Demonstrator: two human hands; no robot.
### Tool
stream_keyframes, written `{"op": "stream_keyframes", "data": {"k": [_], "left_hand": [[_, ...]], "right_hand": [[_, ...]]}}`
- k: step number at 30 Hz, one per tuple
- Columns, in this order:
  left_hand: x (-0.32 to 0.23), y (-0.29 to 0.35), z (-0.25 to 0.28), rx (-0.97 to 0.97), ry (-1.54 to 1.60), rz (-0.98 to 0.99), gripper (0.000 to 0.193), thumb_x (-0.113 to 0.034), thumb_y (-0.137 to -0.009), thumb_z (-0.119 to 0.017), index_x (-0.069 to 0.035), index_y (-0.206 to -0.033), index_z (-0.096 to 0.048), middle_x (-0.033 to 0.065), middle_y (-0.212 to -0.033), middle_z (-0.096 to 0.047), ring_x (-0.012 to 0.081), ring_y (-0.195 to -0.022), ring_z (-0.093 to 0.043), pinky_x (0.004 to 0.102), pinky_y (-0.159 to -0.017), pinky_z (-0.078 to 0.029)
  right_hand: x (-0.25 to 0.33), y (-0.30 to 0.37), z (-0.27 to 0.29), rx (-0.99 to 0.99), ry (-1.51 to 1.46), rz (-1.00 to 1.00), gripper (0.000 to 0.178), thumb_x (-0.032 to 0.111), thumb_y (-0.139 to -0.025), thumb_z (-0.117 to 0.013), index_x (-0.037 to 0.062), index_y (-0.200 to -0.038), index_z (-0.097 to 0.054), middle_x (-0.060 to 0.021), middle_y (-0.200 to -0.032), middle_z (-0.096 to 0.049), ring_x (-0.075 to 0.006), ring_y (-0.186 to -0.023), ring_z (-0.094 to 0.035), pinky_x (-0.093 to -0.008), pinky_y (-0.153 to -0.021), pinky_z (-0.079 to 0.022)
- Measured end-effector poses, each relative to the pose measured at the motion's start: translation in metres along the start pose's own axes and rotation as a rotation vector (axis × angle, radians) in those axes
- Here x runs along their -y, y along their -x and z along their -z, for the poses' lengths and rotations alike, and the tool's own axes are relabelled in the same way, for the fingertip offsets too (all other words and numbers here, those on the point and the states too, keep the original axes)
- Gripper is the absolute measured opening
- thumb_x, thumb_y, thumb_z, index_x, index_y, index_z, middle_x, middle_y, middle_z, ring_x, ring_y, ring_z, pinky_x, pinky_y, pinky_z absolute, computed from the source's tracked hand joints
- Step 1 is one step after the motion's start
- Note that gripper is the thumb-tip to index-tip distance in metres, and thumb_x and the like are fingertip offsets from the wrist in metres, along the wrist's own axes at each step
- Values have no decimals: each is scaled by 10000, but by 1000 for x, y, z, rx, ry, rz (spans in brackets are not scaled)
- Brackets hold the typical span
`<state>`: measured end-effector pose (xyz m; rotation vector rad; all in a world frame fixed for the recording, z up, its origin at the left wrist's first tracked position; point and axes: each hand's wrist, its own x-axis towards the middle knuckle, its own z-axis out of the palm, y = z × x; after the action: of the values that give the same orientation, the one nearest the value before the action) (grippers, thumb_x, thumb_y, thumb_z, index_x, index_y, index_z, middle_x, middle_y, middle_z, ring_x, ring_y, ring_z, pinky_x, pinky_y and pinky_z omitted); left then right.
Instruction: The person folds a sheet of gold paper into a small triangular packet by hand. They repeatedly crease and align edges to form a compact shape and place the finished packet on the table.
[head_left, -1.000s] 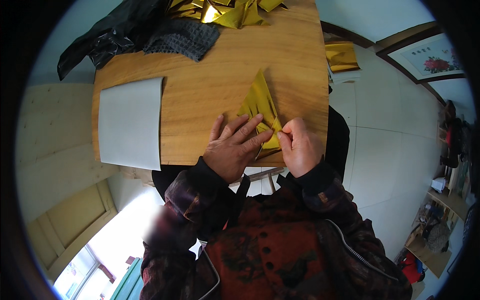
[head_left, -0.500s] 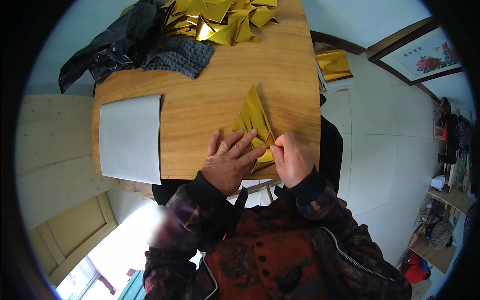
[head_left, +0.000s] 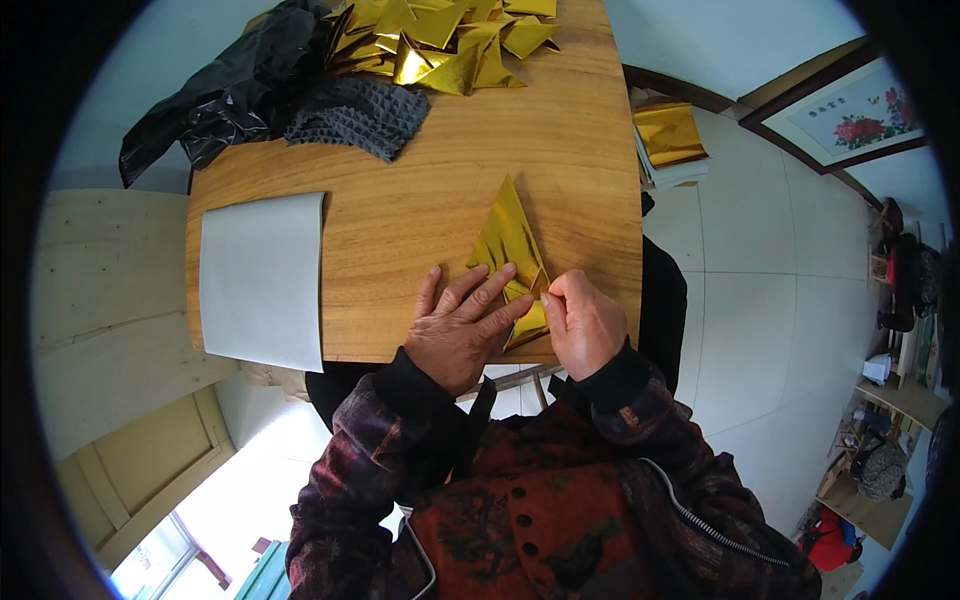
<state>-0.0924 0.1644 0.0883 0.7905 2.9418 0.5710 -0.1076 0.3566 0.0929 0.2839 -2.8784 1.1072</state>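
Fingers (head_left: 498,292) hide gold paper's (head_left: 508,235) lower fold

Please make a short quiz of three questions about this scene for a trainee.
1. True or false: the left hand lies flat on the gold paper.
2. What lies at the table's left side? A) white sheet B) scissors C) cup
3. Fill in: the folded gold pieces lie at the table's ____ edge.

Key:
1. True; the right hand pinches the paper's near edge.
2. A, the white sheet.
3. Far, beside a dark grey cloth and a black bag.
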Motion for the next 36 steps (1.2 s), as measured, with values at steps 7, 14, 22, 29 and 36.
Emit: {"op": "stream_keyframes", "data": {"k": [7, 14, 22, 29, 36], "left_hand": [[0, 1, 1, 28, 26, 6, 436, -229, -892, -619, -296, -1319, -567, -14, -1473, -442, 219, -1289, -443, 503, -1139, -176], [0, 0, 1, 24, 21, 1, 437, -220, -893, -617, -284, -1322, -559, -3, -1489, -420, 238, -1298, -433, 517, -1131, -194], [0, 0, 0, 33, -16, 2, 409, -252, -912, -592, -279, -1319, -564, -31, -1476, -428, 212, -1317, -415, 523, -1139, -177], [2, 1, -1, 44, -20, -8, 437, -213, -900, -612, -279, -1327, -547, -4, -1478, -422, 240, -1315, -411, 547, -1114, -242], [3, 2, -1, 45, 5, -15, 416, -264, -916, -592, -259, -1331, -553, -3, -1493, -403, 240, -1341, -389, 552, -1122, -216]], "right_hand": [[0, 1, -1, -9, 50, 27, 140, 142, -882, -631, 73, -867, -510, -145, -844, -625, -363, -671, -620, -450, -564, -484], [-7, 13, 3, -22, 99, 291, 454, 143, -761, -735, 6, -1157, -560, -138, -1199, -545, -335, -1066, -569, -418, -859, -487], [-12, 26, -6, 90, 186, 376, 772, 263, -713, -787, -25, -1346, -451, -155, -1457, -395, -346, -1361, -376, -480, -1057, -363], [-13, 27, -8, 160, 219, 341, 832, 342, -755, -751, -22, -1408, -386, -162, -1524, -309, -339, -1400, -323, -514, -1093, -303], [-11, 27, -10, 162, 220, 314, 852, 352, -749, -754, -13, -1420, -375, -144, -1537, -299, -321, -1408, -316, -514, -1095, -291]]}}
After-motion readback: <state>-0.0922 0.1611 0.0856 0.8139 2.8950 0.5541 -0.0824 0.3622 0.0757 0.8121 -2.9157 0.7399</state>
